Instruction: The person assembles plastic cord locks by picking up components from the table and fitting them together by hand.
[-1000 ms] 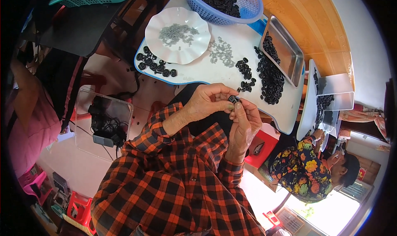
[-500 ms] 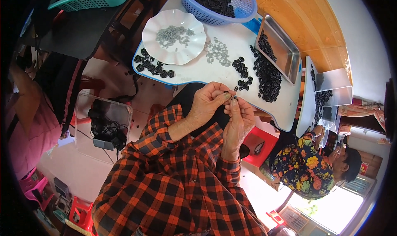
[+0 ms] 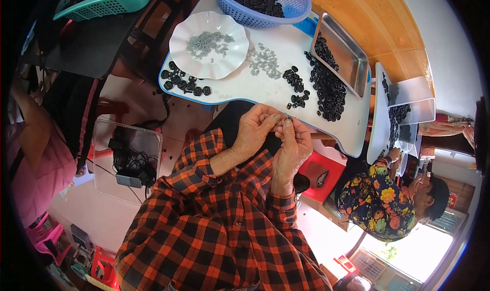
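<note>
My left hand (image 3: pixel 255 130) and my right hand (image 3: pixel 292 144) meet just off the near edge of the white table (image 3: pixel 240 91). Thumbs and fingertips of both are pinched together around a tiny dark piece, mostly covered by the fingers. Beyond them on the table lie a small group of black oval parts (image 3: pixel 293 81) and a larger heap of the same kind (image 3: pixel 329 89). Small grey translucent pieces (image 3: pixel 264 61) are scattered further left. A white scalloped plate (image 3: pixel 178 48) holds more little grey pieces. Bigger black parts (image 3: pixel 184 84) sit at the table's left corner.
A blue-violet basket (image 3: pixel 245 18) of black parts stands at the back, with a metal tray (image 3: pixel 352 61) tilted to its right. On the far right, a person in a flowered top (image 3: pixel 375 201) works at another table. A clear bin with cables (image 3: pixel 127 161) and red stool (image 3: pixel 322 178) flank me.
The view has shifted slightly, so the table and its contents appear a little further left and up. Both hands stay pinched together; the dark piece shows less between the fingertips.
</note>
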A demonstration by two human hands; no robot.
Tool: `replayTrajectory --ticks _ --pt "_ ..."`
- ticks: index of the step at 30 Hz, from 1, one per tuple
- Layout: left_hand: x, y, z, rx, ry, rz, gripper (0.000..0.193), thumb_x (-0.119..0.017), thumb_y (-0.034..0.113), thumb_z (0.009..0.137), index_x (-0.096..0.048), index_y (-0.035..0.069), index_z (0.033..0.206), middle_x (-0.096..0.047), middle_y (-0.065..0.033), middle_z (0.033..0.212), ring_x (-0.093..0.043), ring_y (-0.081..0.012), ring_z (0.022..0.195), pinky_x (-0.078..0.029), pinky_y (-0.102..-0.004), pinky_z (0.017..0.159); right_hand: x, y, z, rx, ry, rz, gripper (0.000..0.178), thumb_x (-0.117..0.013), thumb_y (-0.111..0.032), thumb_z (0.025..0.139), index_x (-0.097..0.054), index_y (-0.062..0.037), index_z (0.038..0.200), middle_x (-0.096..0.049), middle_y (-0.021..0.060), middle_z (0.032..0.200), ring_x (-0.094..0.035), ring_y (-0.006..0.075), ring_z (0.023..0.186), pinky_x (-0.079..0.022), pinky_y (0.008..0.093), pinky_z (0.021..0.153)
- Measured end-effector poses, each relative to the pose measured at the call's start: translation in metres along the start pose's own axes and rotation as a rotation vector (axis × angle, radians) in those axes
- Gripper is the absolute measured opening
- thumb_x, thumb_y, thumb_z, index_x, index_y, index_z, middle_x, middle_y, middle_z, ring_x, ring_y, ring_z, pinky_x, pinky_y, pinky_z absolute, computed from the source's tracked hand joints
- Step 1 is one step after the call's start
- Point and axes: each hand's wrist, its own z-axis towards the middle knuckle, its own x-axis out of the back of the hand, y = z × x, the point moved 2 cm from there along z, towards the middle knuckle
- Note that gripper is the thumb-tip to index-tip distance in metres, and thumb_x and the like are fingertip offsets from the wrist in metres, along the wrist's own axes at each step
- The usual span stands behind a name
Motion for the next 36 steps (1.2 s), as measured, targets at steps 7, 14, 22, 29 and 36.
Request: replayTrajectory --ticks 7,14,22,29,36 --pt "-0.003 0.006 0.004 0.048 0.041 -0.221 0.018 -0.052 0.013 0.094 -0.054 -0.002 0.103 -0.064 -0.0127 0.104 -0.06 -0.0128 0.091 -0.05 -0.024 0.079 -0.005 0.002 -0.001 -0.049 -0.02 -0.031 0.014 -0.061 -0.005 0.087 -0.059 0.0049 0.098 -0.064 0.0094 0.088 -0.061 0.0117 0.074 -0.051 0.0224 0.067" --pt "-0.006 0.004 0.002 -0.041 0.029 -0.063 0.015 -0.052 0.006 0.092 -0.059 -0.003 0.103 -0.065 -0.0078 0.099 -0.059 -0.0069 0.085 -0.049 -0.0194 0.076 -0.003 0.002 0.002 -0.03 0.006 0.038 0.013 -0.06 -0.004 0.087 -0.058 0.0058 0.096 -0.064 0.0116 0.09 -0.064 0.0153 0.075 -0.054 0.0242 0.066" --pt "0.002 0.012 0.0 -0.139 -0.007 0.258 0.015 -0.061 0.001 0.086 -0.062 -0.002 0.1 -0.064 -0.006 0.095 -0.06 -0.0091 0.086 -0.049 -0.0224 0.077 0.007 0.004 0.01 0.013 0.048 -0.007 0.013 -0.06 -0.003 0.087 -0.058 0.0066 0.095 -0.063 0.0118 0.086 -0.065 0.015 0.072 -0.055 0.0233 0.065" --pt "0.008 0.028 0.008 -0.347 -0.172 0.587 0.022 -0.063 -0.001 0.08 -0.064 0.001 0.102 -0.062 -0.0076 0.086 -0.059 -0.0117 0.07 -0.047 -0.0227 0.06 0.01 0.008 0.013 -0.013 0.01 -0.035 0.015 -0.063 -0.006 0.086 -0.059 0.0048 0.096 -0.063 0.008 0.085 -0.06 0.0102 0.071 -0.051 0.0204 0.065" --pt "0.016 0.035 0.014 -0.364 -0.295 0.671 0.025 -0.061 0.001 0.083 -0.063 0.002 0.108 -0.061 -0.0076 0.084 -0.058 -0.0108 0.069 -0.047 -0.0219 0.06 0.006 0.002 0.011 -0.03 -0.017 -0.047 0.015 -0.063 -0.005 0.085 -0.059 0.0047 0.096 -0.064 0.0086 0.086 -0.061 0.0112 0.072 -0.052 0.0213 0.065"
